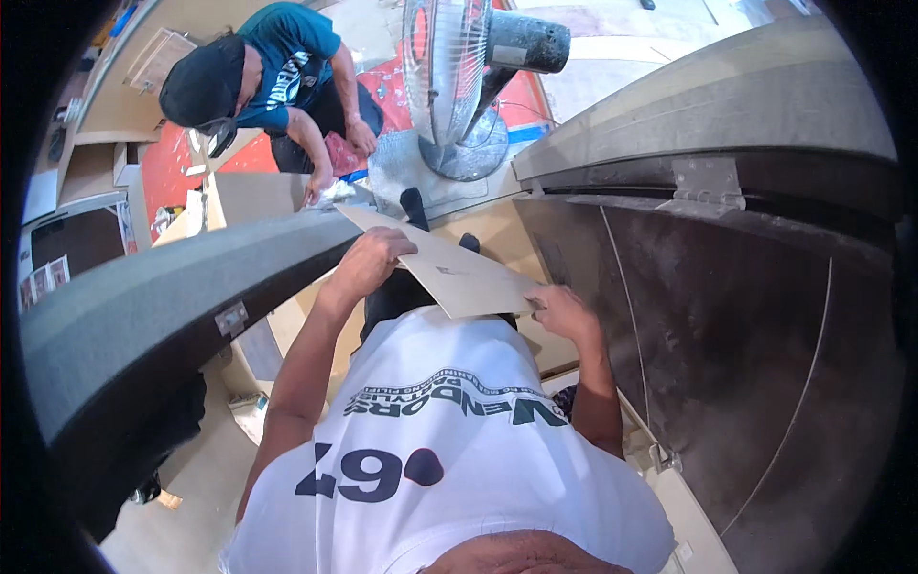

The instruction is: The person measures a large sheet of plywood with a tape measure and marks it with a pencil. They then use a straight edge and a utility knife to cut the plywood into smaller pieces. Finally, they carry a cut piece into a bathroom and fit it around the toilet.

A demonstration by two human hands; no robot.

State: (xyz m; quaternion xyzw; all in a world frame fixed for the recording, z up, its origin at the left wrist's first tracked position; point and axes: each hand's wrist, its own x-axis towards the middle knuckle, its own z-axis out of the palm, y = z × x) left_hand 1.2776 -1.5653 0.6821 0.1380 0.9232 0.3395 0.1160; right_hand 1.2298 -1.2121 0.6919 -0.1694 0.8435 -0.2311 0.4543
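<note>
A thin beige board is held in front of my body, tilted, with a small dark pencil-like mark on its face. My left hand grips its left edge, the fingers curled over it. At the right corner, my right hand pinches the board between thumb and fingers. Part of the board's underside and its far edge are hidden from me.
A dark door with a metal hinge stands at my right. A grey-topped frame runs along my left. Ahead are a dusty standing fan and a co-worker in a teal shirt, crouching on a red floor covering.
</note>
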